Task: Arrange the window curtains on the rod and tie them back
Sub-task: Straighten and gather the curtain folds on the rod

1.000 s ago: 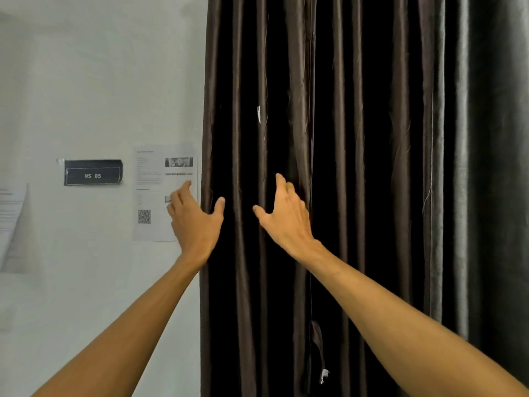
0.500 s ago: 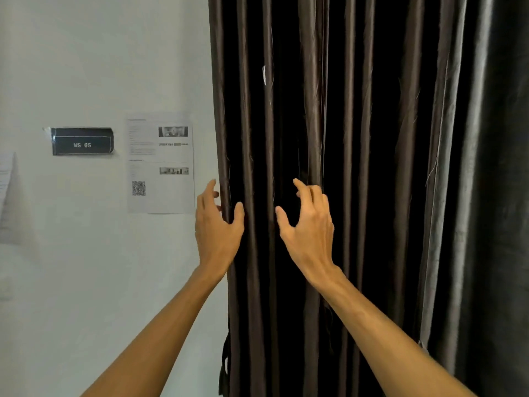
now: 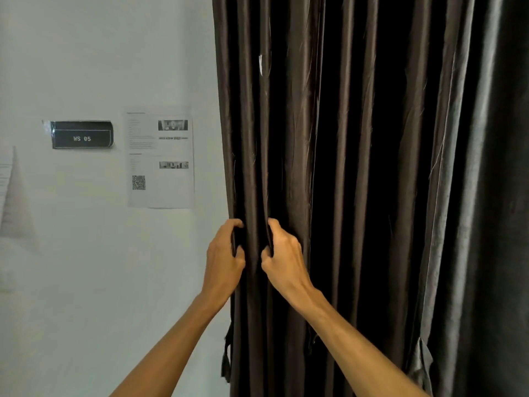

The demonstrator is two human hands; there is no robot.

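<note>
- The dark brown satin curtain (image 3: 357, 167) fills the view from 12 through 3 to 6 o'clock. It hangs in narrow folds whose long axis runs 12 to 6. It lies straight ahead of both hands, and its free edge is at the 9 o'clock side.
- The rod is cut off above the top edge, so how the curtain sits on it cannot be judged. The hem is cut off below.
- At 3 o'clock the cloth looks greyer and duller. Whether that is a second panel or the same one in other light is hard to tell.
- The plain white wall (image 3: 100, 53) takes the 9 o'clock half.
- A white printed paper sheet (image 3: 160, 159) with a QR code is stuck on the wall, its small text unreadable.
- The left hand (image 3: 224, 259), at 6 o'clock, has its fingers curled round the curtain's outermost fold, so it is the nearer hand to the free edge.
- The right hand (image 3: 286, 259), just beside it at its 3 o'clock, pinches the next fold inward. One fold hangs between the two hands.
- A black rectangular label (image 3: 82, 135) reads "WS 05".
- A dark fabric strap (image 3: 227, 353) dangles at the edge, at 6 o'clock below the left hand. It is likely the tie-back, and its fixing is hidden.
</note>
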